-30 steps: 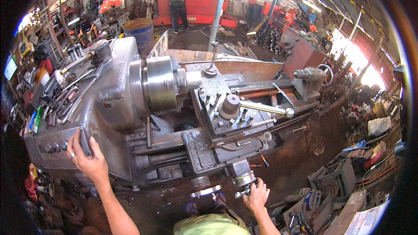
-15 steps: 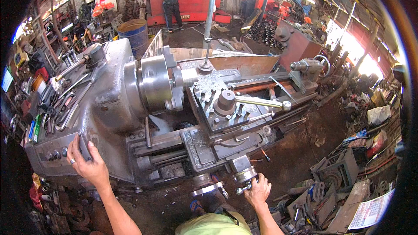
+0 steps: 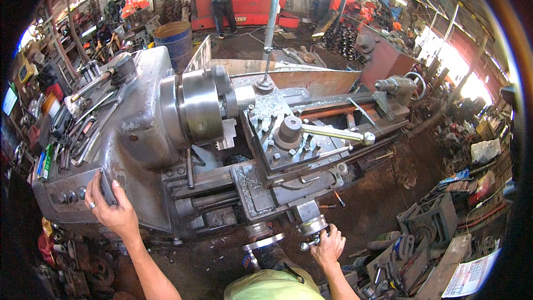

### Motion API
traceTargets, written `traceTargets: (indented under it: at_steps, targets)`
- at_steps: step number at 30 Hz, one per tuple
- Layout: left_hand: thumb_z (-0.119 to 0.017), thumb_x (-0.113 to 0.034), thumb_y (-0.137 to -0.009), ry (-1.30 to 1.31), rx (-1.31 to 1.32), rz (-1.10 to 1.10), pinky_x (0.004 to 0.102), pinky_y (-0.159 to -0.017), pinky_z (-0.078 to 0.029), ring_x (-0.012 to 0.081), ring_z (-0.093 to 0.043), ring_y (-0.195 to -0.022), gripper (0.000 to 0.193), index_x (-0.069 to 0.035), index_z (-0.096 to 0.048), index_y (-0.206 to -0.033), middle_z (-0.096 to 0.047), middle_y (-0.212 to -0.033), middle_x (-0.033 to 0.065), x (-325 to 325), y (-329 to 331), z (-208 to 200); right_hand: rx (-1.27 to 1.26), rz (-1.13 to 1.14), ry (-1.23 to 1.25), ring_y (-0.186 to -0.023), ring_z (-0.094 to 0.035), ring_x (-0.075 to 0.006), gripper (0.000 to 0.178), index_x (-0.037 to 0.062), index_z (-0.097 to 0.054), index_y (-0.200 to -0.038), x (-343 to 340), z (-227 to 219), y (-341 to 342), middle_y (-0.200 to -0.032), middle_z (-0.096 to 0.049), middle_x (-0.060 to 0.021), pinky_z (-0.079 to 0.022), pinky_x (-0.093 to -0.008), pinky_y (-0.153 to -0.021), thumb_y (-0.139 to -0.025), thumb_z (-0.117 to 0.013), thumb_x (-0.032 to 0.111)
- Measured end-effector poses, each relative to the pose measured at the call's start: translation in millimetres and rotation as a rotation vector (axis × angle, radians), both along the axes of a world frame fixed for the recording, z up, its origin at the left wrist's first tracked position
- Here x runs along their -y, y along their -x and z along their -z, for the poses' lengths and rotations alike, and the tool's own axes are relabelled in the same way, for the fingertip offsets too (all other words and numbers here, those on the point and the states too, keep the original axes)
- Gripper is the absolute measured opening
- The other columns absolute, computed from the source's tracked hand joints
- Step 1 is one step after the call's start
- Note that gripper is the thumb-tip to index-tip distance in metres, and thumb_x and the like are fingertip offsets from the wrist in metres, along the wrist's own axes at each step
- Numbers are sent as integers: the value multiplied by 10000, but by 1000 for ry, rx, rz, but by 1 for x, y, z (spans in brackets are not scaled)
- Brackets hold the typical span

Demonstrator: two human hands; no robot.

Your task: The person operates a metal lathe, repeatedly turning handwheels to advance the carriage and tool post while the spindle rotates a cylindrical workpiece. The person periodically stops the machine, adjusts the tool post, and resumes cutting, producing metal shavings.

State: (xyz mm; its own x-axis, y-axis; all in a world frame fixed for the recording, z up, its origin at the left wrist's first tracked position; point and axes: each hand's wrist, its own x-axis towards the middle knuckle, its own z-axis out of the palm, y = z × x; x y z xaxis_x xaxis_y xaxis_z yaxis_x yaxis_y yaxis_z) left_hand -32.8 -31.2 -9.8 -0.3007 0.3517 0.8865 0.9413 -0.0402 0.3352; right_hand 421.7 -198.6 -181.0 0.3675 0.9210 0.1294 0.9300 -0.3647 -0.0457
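A large metal lathe stretches in front of me. My left hand (image 3: pixel 114 208) is at the front of its headstock (image 3: pixel 141 139), fingers and thumb on either side of a dark flat lever (image 3: pixel 107 186) by a row of knobs. My right hand (image 3: pixel 328 244) is closed round the ball-ended crank handle (image 3: pixel 308 243) below a round graduated collar (image 3: pixel 312 225). A round metal workpiece (image 3: pixel 245 98) sits in the chuck (image 3: pixel 200 105), close to the tool post (image 3: pixel 288 132) with its long handle. To the left of my right hand is the carriage handwheel (image 3: pixel 264 242).
Wrenches (image 3: pixel 91 139) lie on the headstock. Metal chips (image 3: pixel 250 191) cover parts of the carriage. The tailstock (image 3: pixel 397 89) stands at the far right end of the bed. Scrap parts (image 3: pixel 427 219) crowd the right side. Behind, a person (image 3: pixel 219 0) stands by a red machine (image 3: pixel 250 3).
The chuck's jaws stand at a different angle. The carriage handwheel has turned, its handle now pointing to the lower left. The crank under my right hand has turned slightly; my left hand stays in place.
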Motion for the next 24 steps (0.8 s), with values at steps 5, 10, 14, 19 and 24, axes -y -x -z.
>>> traceTargets:
  at_steps: [5, 10, 14, 19, 24]
  targets:
    - [-663, -72, -881, 14, -31, -32, 463, -1004, -421, 334, -544, -1149, 356, -16, -627, -1231, -602, -1200, 162, 0, 0, 0, -19, 11, 41, -1132, -536, -346, 502, 46, -684, -1046, 0, -3, 2, -1285, -534, -164, -429, -523, -937, -622, -805, 287]
    - [-663, -77, -886, 8, -8, -14, 465, -1007, -419, 335, -542, -1155, 353, -16, -627, -1232, -604, -1208, 161, 1, -2, 0, 21, -10, 9, -1098, -530, -337, 491, 76, -675, -1009, 0, -3, 3, -1290, -531, -156, -430, -503, -902, -611, -823, 323]
    - [-662, -84, -890, 6, -30, -21, 468, -997, -423, 338, -545, -1148, 349, -13, -627, -1230, -606, -1207, 162, 1, -3, -2, -37, 12, 45, -1143, -528, -351, 522, 53, -673, -1073, 1, -3, 3, -1281, -521, -160, -424, -530, -952, -623, -802, 285]
    - [-658, -104, -900, 9, -50, -11, 475, -983, -428, 339, -546, -1145, 344, -12, -628, -1231, -604, -1206, 160, 1, -4, -3, 15, -9, 38, -1110, -528, -332, 541, 77, -675, -1044, 1, -2, 4, -1300, -524, -144, -430, -500, -905, -600, -836, 342]
    - [-651, -93, -903, 11, -37, -9, 477, -987, -430, 334, -545, -1149, 339, -13, -625, -1231, -603, -1210, 156, 2, -4, -3, -9, -11, 23, -1087, -533, -333, 560, 76, -669, -1059, 1, 0, 4, -1297, -522, -150, -435, -503, -877, -590, -839, 331]
